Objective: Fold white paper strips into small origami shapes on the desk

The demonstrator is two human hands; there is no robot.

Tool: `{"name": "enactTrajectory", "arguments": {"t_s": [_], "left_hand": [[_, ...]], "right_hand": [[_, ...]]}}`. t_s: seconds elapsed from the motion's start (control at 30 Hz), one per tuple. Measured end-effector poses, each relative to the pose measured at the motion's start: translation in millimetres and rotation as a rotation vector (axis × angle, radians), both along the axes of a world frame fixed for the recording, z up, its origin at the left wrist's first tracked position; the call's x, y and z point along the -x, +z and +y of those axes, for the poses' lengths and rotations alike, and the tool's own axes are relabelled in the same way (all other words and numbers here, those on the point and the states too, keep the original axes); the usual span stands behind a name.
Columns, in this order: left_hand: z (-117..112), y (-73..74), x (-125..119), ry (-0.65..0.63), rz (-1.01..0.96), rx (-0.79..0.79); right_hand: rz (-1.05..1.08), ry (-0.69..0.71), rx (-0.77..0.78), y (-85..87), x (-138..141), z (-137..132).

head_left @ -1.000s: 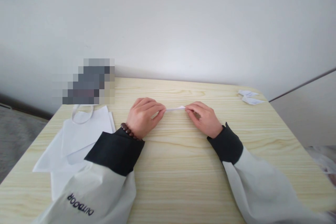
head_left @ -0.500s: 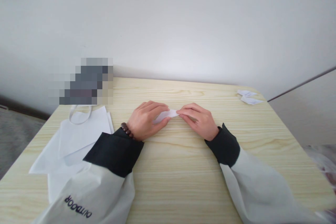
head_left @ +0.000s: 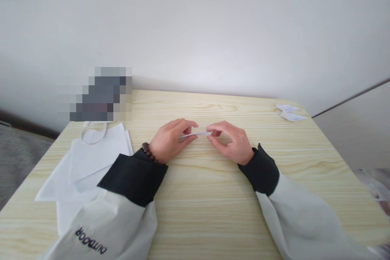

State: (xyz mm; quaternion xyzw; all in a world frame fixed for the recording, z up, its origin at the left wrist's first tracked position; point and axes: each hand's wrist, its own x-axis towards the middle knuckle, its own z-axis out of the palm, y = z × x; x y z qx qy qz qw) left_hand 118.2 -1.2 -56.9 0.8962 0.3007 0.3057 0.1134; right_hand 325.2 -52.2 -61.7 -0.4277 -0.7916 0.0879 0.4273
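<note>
A narrow folded strip of white paper (head_left: 199,133) is held between my hands above the middle of the table, its thin edge facing me. My left hand (head_left: 170,139) has its thumb under the left part of the strip, with the fingers curled over it. At the strip's right end, the thumb and fingertips of my right hand (head_left: 233,142) pinch the tip. Part of the paper is hidden inside my left hand.
White sheets of paper (head_left: 97,156) lie overlapping at the left, with a white tape-like ring (head_left: 83,138) on top. Behind them is a blurred-out dark object (head_left: 100,93). Two small folded white papers (head_left: 291,116) lie at the table's (head_left: 213,211) far right corner, near the wall.
The folded paper has turned from showing its flat face to showing its thin edge. The left fingers have lifted a little off it; both hands stay in about the same place.
</note>
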Motion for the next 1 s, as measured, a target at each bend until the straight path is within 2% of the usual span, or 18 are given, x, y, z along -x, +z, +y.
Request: {"name": "enactTrajectory", "arguments": {"t_s": [0.3,0.47,0.83,1.0], "left_hand": [[2.6,0.8,0.4,-0.039,-0.057,-0.066],[3.9,1.4,0.4,0.056,-0.09,-0.193],[4.5,-2.0,1.5,-0.023,-0.043,-0.141],[2.2,-0.8,0.6,-0.01,-0.03,-0.161]], "right_hand": [[0.009,-0.008,0.004,-0.1,0.5,0.7],[0.011,0.022,-0.009,-2.0,-0.3,0.8],[-0.036,0.008,-0.066,-1.5,-0.2,0.3],[-0.037,-0.002,-0.062,-1.3,1.1,-0.3]]}}
